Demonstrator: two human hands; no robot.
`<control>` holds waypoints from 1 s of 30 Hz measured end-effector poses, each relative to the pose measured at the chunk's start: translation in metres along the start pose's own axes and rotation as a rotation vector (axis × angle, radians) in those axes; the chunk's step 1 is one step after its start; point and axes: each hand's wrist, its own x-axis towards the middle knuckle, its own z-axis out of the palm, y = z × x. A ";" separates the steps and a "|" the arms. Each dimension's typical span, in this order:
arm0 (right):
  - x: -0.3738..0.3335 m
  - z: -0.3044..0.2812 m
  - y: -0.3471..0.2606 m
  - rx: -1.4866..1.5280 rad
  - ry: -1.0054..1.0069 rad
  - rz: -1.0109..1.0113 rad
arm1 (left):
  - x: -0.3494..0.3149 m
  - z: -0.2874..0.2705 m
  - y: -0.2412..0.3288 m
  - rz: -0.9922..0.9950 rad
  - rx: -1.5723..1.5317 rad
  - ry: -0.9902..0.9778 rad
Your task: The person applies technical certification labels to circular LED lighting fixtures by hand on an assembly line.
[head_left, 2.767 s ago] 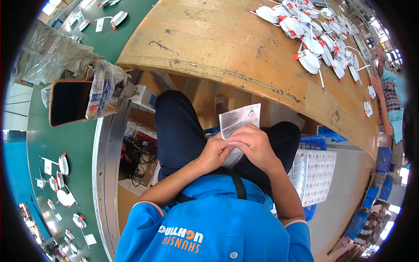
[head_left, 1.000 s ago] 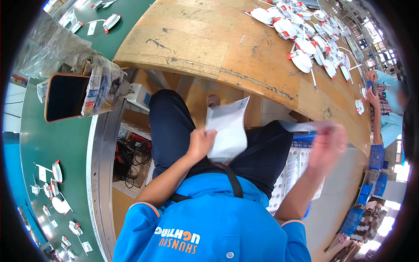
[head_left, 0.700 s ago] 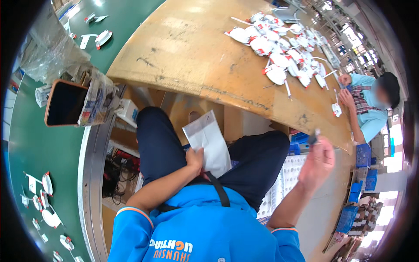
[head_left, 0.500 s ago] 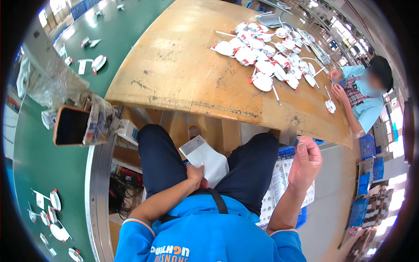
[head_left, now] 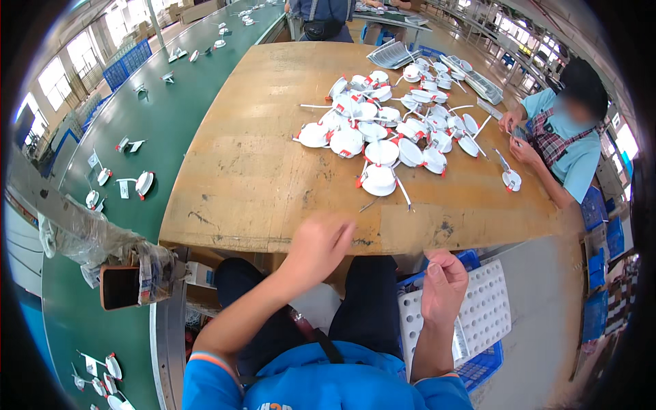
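Note:
My left hand (head_left: pixel 318 247) reaches over the front edge of the wooden table (head_left: pixel 239 178), its fingers smeared by motion. The pile of white round downlights (head_left: pixel 377 180) with red clips and short wires lies beyond it, apart from the hand. My right hand (head_left: pixel 444 283) is raised at the table edge, right of my knees, with thumb and fingers pinched together. Whatever is between those fingertips is too small to make out. A pale surface (head_left: pixel 318 301) shows between my legs, partly hidden by my left forearm.
On the left runs a green conveyor belt (head_left: pixel 171 116) carrying scattered downlights. A phone (head_left: pixel 119 287) hangs on a wrapped post beside it. Below my right hand, a white perforated tray (head_left: pixel 488 294) rests over a blue crate (head_left: pixel 488 365). Across the table's right side a person (head_left: pixel 564 137) handles something small.
My left hand has left the white sheet on my lap and moved forward to the table edge. My right hand has shifted slightly left and lower, still pinched. The view has tilted up.

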 end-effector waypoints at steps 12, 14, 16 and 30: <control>-0.004 -0.033 -0.009 -0.166 0.019 -0.055 | 0.126 0.077 -0.023 -0.202 0.166 0.036; -0.004 -0.032 -0.009 -0.147 0.009 -0.074 | 0.092 0.045 -0.016 -0.063 -0.038 0.023; -0.004 -0.029 -0.009 -0.134 -0.038 -0.039 | 0.038 0.003 -0.010 -0.099 -0.229 -0.154; -0.031 0.017 0.053 -0.119 -0.491 0.330 | -0.204 -0.015 0.023 -1.300 -1.337 0.251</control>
